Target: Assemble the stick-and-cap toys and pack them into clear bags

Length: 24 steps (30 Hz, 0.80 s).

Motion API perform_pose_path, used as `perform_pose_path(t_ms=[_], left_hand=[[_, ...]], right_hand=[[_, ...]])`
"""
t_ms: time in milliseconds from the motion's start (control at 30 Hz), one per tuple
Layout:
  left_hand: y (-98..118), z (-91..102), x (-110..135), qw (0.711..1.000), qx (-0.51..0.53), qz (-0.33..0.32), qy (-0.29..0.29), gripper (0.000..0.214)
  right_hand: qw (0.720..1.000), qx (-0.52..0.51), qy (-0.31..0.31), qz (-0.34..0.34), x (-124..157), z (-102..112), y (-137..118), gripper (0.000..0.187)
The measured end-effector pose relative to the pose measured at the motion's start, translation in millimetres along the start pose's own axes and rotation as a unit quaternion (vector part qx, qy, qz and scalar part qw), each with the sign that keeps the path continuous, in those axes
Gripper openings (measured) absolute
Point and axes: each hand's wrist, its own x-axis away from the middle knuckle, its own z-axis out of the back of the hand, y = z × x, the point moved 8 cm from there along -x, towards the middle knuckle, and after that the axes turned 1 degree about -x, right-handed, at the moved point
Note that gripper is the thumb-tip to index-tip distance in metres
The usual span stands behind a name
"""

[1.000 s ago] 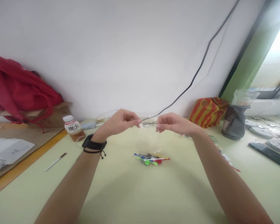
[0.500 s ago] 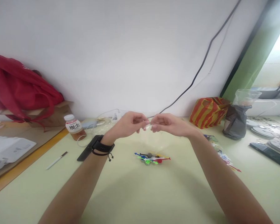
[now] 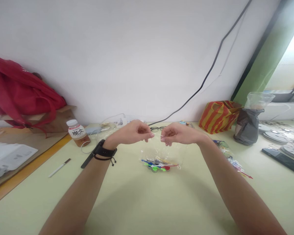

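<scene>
My left hand point(image 3: 135, 132), with a black watch point(image 3: 105, 150) on its wrist, pinches the upper edge of a clear plastic bag point(image 3: 150, 150). Opposite it, my right hand point(image 3: 178, 133) pinches the same edge, a small gap apart from the left. The see-through bag hangs below both hands and is visible mostly by its glints. On the table beneath and behind its lower part lies a small cluster of colourful plastic arrow-shaped pieces point(image 3: 159, 164), blue, green, white, red and yellow. Whether any piece is inside the bag I cannot tell.
To the left are a labelled bottle point(image 3: 77, 133), a dark phone point(image 3: 88, 158), a pen point(image 3: 59, 167) and a red backpack point(image 3: 26, 88) on a cardboard box. To the right stand a striped bag point(image 3: 218, 117), a grey bag point(image 3: 248, 127), packed arrow pieces point(image 3: 235, 164) and a dark device point(image 3: 283, 161).
My hands have moved slightly apart and the clear bag now spreads out below them, in front of the coloured pieces. The pieces have stayed in place.
</scene>
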Motion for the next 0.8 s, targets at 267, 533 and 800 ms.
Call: perform_pose_path(t_ms=[267,533,800], left_hand=[[-50,14.6,10,0.997,0.009,0.048,-0.063,0.032],[-58,15.1,4,0.999,-0.013,0.039,-0.019,0.042],[-53,-20.3,-5,0.992,0.066,0.063,-0.091,0.036]], right_hand=[[0.998,-0.022,0.029,-0.047,10,24,28,0.023],[0.995,-0.054,0.072,-0.048,4,31,42,0.028],[0.994,-0.099,0.051,-0.007,-4,23,43,0.033]])
